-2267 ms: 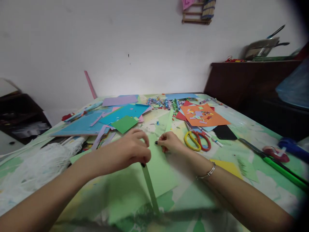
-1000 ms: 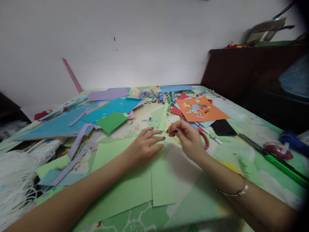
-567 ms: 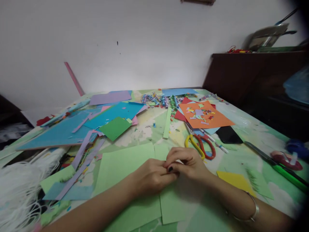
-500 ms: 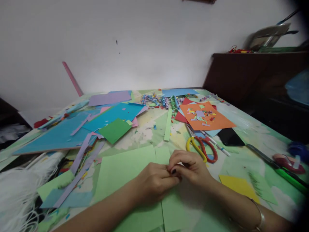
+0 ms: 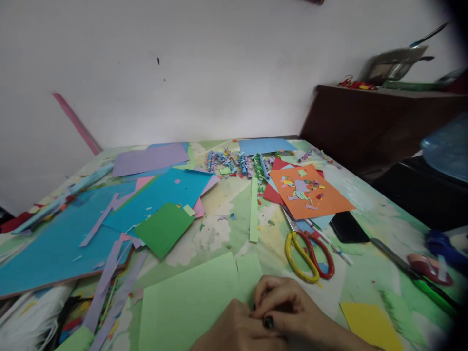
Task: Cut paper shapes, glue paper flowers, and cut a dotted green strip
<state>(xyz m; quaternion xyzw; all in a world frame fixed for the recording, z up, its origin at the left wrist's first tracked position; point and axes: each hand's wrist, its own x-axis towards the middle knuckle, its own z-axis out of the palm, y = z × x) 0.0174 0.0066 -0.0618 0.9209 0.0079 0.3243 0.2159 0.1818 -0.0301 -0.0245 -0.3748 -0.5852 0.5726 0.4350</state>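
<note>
At the bottom of the view my left hand (image 5: 236, 329) and my right hand (image 5: 292, 309) meet, fingers curled and pressed together. Whatever lies between the fingertips is hidden. Both hands are over a light green paper sheet (image 5: 190, 297), which has a narrower light green piece (image 5: 249, 264) along its right side. Scissors (image 5: 309, 256) with one yellow and one red handle lie just beyond my right hand. To the right of that hand is a yellow paper square (image 5: 369, 324).
An orange sheet (image 5: 329, 197) with paper scraps, a black phone (image 5: 349, 227) and a green-handled knife (image 5: 413, 273) lie on the right. Blue sheets (image 5: 66, 234) and a green square (image 5: 164, 231) are on the left. Rolled paper pieces (image 5: 241, 163) sit at the back.
The view has tilted upward, so the hands and table things appear lower in the picture. My hands stay together with curled fingers over the light green sheet.
</note>
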